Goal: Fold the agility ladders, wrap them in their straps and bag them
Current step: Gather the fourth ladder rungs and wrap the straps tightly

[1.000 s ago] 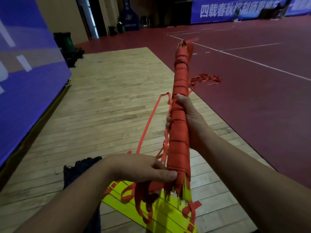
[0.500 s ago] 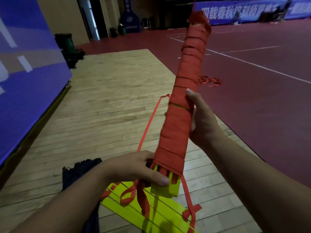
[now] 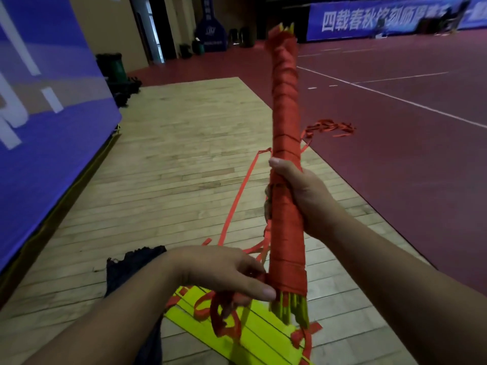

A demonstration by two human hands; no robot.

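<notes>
I hold a long ladder bundle [image 3: 286, 143] nearly upright; red strap is wound round it and yellow rung ends stick out at top and bottom. My right hand [image 3: 303, 196] grips its middle. My left hand [image 3: 226, 272] pinches the loose red strap at the bundle's lower end, thumb pressed to the wrapping. A strap tail [image 3: 237, 196] trails away over the floor. Below lies a second folded ladder [image 3: 253, 335], yellow rungs with red strap loops. A dark bag [image 3: 126, 267] lies on the floor at my left forearm.
Wooden floor [image 3: 163, 164] lies under me, dark red court [image 3: 408, 159] to the right. A loose pile of red strap [image 3: 329, 127] lies on the court's edge. A blue banner wall [image 3: 44, 133] runs along the left, with green bins [image 3: 113, 67] behind it.
The bundle has turned in my hands and swung from tilted right to nearly upright. My right hand has closed round its middle. My left hand has stayed at the lower end with the strap.
</notes>
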